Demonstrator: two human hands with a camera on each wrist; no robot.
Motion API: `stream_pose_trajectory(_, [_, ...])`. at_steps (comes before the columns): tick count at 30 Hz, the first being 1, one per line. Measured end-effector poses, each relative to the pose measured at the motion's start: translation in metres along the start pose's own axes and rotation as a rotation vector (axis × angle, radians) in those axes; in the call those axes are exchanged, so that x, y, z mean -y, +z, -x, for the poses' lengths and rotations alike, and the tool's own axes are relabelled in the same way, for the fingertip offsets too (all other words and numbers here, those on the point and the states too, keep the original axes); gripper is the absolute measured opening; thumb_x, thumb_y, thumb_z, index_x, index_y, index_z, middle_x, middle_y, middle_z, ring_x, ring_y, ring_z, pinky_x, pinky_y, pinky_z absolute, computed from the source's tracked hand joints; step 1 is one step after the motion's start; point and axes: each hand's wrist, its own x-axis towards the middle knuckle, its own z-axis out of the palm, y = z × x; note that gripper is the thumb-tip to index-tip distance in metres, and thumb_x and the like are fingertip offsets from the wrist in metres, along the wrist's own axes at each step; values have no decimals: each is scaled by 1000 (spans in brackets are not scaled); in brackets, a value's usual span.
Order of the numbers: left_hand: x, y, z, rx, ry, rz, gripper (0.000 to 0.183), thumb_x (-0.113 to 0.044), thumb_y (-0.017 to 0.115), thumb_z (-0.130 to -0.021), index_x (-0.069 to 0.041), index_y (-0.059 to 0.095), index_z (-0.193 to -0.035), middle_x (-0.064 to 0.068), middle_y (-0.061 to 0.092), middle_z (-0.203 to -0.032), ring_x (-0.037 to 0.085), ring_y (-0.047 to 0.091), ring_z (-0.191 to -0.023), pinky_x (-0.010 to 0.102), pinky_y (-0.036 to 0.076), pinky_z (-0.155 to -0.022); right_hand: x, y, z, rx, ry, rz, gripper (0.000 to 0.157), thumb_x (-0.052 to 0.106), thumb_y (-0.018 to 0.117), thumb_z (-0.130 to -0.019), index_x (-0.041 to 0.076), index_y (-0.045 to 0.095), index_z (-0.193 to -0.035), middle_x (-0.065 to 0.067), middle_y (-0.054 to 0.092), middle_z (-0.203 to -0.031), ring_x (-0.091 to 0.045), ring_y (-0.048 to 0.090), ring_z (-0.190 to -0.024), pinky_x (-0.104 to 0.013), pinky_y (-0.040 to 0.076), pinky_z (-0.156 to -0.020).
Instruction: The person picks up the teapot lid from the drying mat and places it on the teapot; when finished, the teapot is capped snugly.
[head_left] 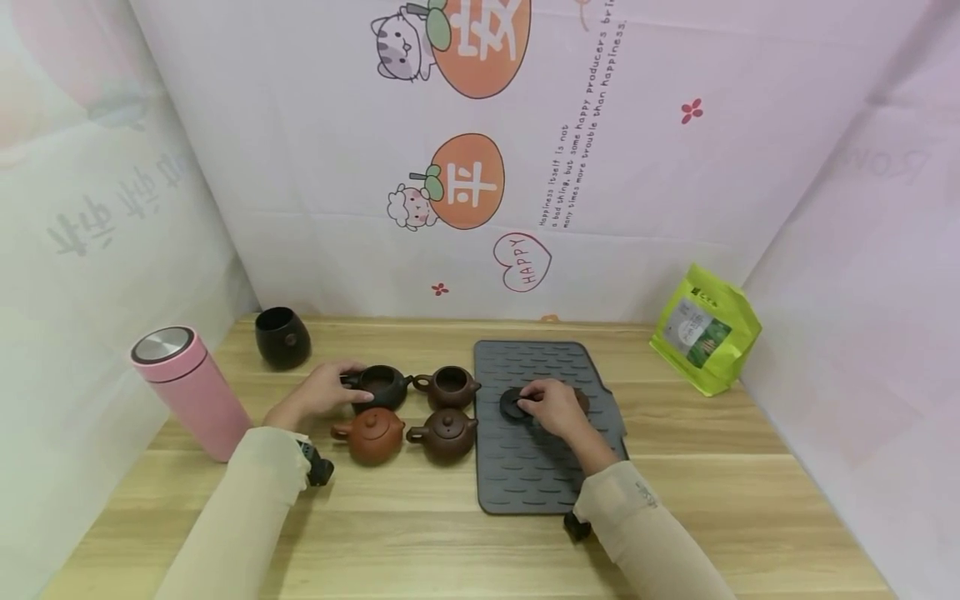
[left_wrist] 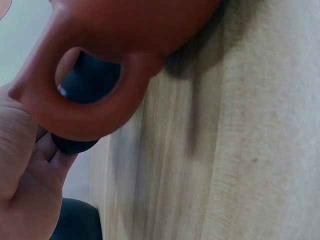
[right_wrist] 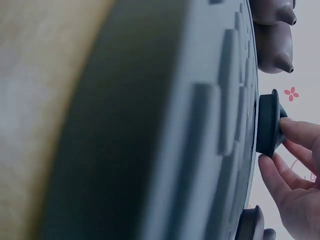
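Observation:
My left hand (head_left: pixel 328 390) grips the black teapot (head_left: pixel 390 392) at its handle side; the teapot has no lid on and stands on the table. In the left wrist view the handle of an orange-red teapot (left_wrist: pixel 90 117) partly covers that grip. My right hand (head_left: pixel 557 408) pinches the knob of a black lid (head_left: pixel 510 407) at the grey mat. Seen in the right wrist view, that lid (right_wrist: pixel 267 124) sits upright with its rim right at the mat's surface. A brown lid (head_left: pixel 582 401) lies on the mat, partly hidden behind my right hand.
Beside the black teapot stand an open brown teapot (head_left: pixel 452 388), a lidded dark brown one (head_left: pixel 447 435) and the lidded orange-red one. A pink flask (head_left: pixel 202 400) and a black cup (head_left: pixel 282 337) are at left. The grey mat (head_left: pixel 517 479) lies centre-right; a green bag (head_left: pixel 708 329) stands back right.

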Motion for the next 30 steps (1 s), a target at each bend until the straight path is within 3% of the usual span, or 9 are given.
stream_pose_trajectory(8, [0,2,1,-11,-16,13,62,-25,80,-84,7,56,-131,25,55,-130,41,47,-124,53,36,-102,10,-4,0,-36,-34,3,15,20,71,-92,12,74,-105,-4,67,-104,-23,63,-93,-39,53,-71])
stream_pose_trajectory(20, [2,1,2,-13,-5,23,63,-25,79,-84,7,55,-132,26,54,-131,43,45,-125,54,36,-102,49,-7,-9,-78,-85,-21,16,22,70,-93,12,73,-105,-5,67,-104,-23,63,-96,-46,50,-83])
stream_pose_trajectory(30, [-2,2,3,-12,-26,56,63,-23,80,-84,7,54,-133,26,54,-131,42,45,-125,53,36,-103,86,4,-19,-56,-113,-63,14,22,70,-93,14,74,-103,-4,68,-103,-21,63,-95,-38,53,-73])
